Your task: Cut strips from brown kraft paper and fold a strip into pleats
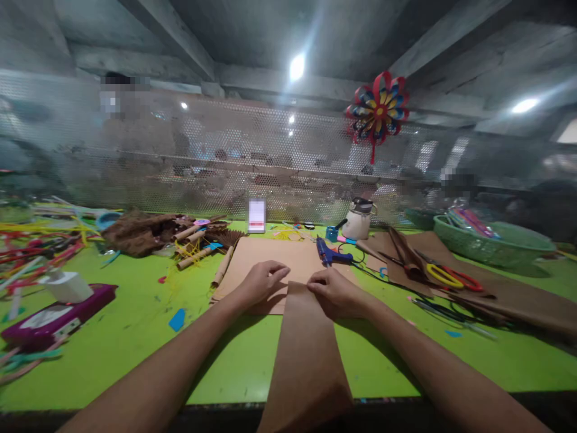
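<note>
Your paper strip point(306, 355) runs from the surface's near edge to its middle, its far end on the cardboard sheet point(274, 255). Your left hand point(260, 284) presses there, grip apart; your right hand point(337, 296) pinches the strip's far corner. The glue gun point(331, 254) lies just beyond.

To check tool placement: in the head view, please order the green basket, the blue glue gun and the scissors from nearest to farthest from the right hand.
From the right hand:
1. Blue glue gun, just beyond the hand.
2. Scissors, out to its right.
3. Green basket, far right, at the back.
</note>
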Demonstrator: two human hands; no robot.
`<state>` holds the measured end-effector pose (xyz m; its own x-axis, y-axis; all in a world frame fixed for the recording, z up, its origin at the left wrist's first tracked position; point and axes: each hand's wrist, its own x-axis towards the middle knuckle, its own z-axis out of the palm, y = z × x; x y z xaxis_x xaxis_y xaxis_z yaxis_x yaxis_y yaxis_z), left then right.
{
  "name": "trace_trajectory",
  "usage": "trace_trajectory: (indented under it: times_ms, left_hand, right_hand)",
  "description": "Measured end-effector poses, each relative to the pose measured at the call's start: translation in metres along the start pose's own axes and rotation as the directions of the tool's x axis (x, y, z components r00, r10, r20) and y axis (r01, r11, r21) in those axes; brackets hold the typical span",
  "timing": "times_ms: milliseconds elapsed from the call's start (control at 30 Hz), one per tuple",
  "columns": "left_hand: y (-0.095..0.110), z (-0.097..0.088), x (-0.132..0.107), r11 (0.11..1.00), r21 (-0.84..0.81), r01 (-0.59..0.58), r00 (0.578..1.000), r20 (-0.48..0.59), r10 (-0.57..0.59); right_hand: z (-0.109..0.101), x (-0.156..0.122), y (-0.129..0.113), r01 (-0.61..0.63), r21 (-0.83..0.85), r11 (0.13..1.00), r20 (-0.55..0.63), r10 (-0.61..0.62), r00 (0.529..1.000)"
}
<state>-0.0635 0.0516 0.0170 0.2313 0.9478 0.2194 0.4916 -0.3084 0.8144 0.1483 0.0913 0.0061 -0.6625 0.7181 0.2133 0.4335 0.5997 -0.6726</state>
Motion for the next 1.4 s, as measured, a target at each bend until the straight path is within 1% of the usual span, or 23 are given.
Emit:
trace_trajectory:
  times_ms: [67, 133, 167, 233, 300, 367, 467, 567, 667, 900, 1033, 1267, 1400]
  left_hand:
    - [0.000, 0.003, 0.001, 0.975, 0.198, -0.100, 0.994, 0.052, 0.091]
    - [-0.002, 0.005, 0.001, 0.926, 0.334, -0.178, 0.980, 0.147, 0.135]
    - [-0.002, 0.006, 0.001, 0.900, 0.387, -0.201, 0.974, 0.175, 0.142]
    - [-0.004, 0.005, 0.000, 0.877, 0.438, -0.195, 0.977, 0.170, 0.132]
    - [-0.007, 0.004, -0.001, 0.872, 0.456, -0.179, 0.981, 0.148, 0.124]
    - [-0.009, 0.004, 0.000, 0.871, 0.461, -0.170, 0.983, 0.142, 0.116]
    - [-0.014, 0.008, 0.004, 0.860, 0.484, -0.164, 0.985, 0.123, 0.119]
    - [-0.020, 0.011, 0.009, 0.831, 0.519, -0.199, 0.980, 0.111, 0.165]
    - [-0.023, 0.012, 0.011, 0.812, 0.527, -0.252, 0.968, 0.124, 0.220]
    - [-0.022, 0.013, 0.006, 0.811, 0.513, -0.282, 0.959, 0.142, 0.244]
    - [-0.019, 0.013, 0.003, 0.795, 0.509, -0.330, 0.944, 0.183, 0.275]
    - [-0.013, 0.009, -0.004, 0.768, 0.516, -0.380, 0.924, 0.256, 0.285]
    - [-0.013, 0.009, -0.003, 0.743, 0.542, -0.393, 0.919, 0.255, 0.300]
  right_hand:
    - [0.005, 0.003, -0.002, 0.071, -0.093, 0.993, 0.008, -0.071, 0.997]
    - [0.012, 0.006, -0.003, 0.152, -0.194, 0.969, -0.017, -0.159, 0.987]
    - [0.017, 0.007, -0.002, 0.190, -0.237, 0.953, -0.034, -0.204, 0.978]
    - [0.024, 0.009, 0.002, 0.245, -0.298, 0.923, -0.068, -0.277, 0.958]
    - [0.029, 0.010, 0.005, 0.263, -0.328, 0.907, -0.092, -0.308, 0.947]
    - [0.029, 0.009, 0.007, 0.270, -0.344, 0.899, -0.098, -0.321, 0.942]
    - [0.024, 0.007, 0.006, 0.296, -0.377, 0.878, -0.063, -0.343, 0.937]
    - [0.017, 0.004, 0.006, 0.303, -0.409, 0.861, -0.028, -0.344, 0.939]
    - [0.013, 0.002, 0.008, 0.302, -0.423, 0.854, 0.001, -0.333, 0.943]
    - [0.007, -0.001, 0.008, 0.348, -0.423, 0.837, 0.113, -0.333, 0.936]
    - [0.002, -0.004, 0.009, 0.351, -0.450, 0.821, 0.125, -0.331, 0.935]
    - [0.000, -0.007, 0.011, 0.305, -0.549, 0.778, 0.146, -0.270, 0.952]
    - [0.002, -0.006, 0.008, 0.258, -0.633, 0.730, 0.123, -0.234, 0.964]
